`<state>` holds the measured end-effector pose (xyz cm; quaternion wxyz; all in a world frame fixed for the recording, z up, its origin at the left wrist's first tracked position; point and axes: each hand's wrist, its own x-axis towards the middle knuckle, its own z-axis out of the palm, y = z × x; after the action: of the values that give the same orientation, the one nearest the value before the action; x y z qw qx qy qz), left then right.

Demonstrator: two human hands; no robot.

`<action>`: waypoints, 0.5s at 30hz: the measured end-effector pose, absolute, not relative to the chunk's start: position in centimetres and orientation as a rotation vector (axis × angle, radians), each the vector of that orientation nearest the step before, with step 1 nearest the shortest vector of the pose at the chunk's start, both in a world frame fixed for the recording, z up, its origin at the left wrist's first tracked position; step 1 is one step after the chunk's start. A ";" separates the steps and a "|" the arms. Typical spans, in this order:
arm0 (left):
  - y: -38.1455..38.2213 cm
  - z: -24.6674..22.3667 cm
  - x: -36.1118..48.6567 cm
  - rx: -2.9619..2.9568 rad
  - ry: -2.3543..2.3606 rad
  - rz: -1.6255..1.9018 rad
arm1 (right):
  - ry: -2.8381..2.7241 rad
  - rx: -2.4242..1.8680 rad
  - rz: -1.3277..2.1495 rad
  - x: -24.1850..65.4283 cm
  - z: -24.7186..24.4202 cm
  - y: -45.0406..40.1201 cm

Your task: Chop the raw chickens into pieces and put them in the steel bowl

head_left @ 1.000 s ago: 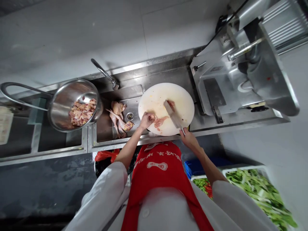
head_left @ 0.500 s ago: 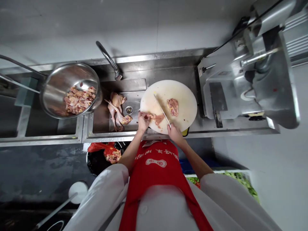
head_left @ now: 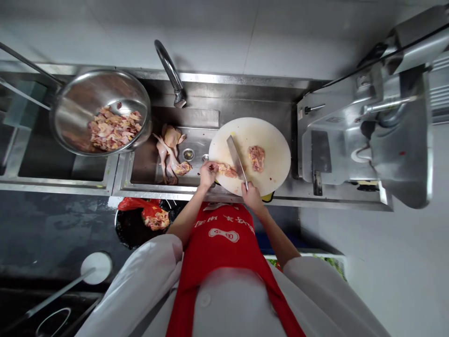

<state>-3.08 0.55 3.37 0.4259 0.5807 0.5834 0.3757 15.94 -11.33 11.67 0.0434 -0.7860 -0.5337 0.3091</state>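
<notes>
A round white cutting board lies over the right side of the sink. My right hand is closed round the handle of a cleaver, whose broad blade rests over the board, tilted flat-wise. At the board's left edge my left hand pinches the end of a strip of raw chicken. That strip stretches right toward the blade. Another piece of chicken meat lies by itself right of the cleaver.
Plucked poultry lies in the sink basin under the faucet. A steel bowl of chicken pieces stands at the left. A meat slicer with a second cleaver on it occupies the right. Below is a black-lined bin.
The cleaver's blade has turned from edge-on to showing its broad face. The chicken strip now lies more stretched out. My view has shifted slightly.
</notes>
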 end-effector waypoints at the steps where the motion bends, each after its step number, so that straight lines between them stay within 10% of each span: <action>1: 0.7 3.5 -3.2 1.461 1.457 0.920 | -1.642 -2.408 0.965 15.9 10.6 -11.3; 15: -1.7 5.1 -3.4 1.711 1.605 1.010 | -1.608 -2.382 0.817 17.6 12.3 -9.3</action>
<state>-3.37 -1.69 5.08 0.2897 0.6411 0.6015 0.3786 17.63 -9.33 12.28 0.0768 -0.7949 -0.5366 0.2725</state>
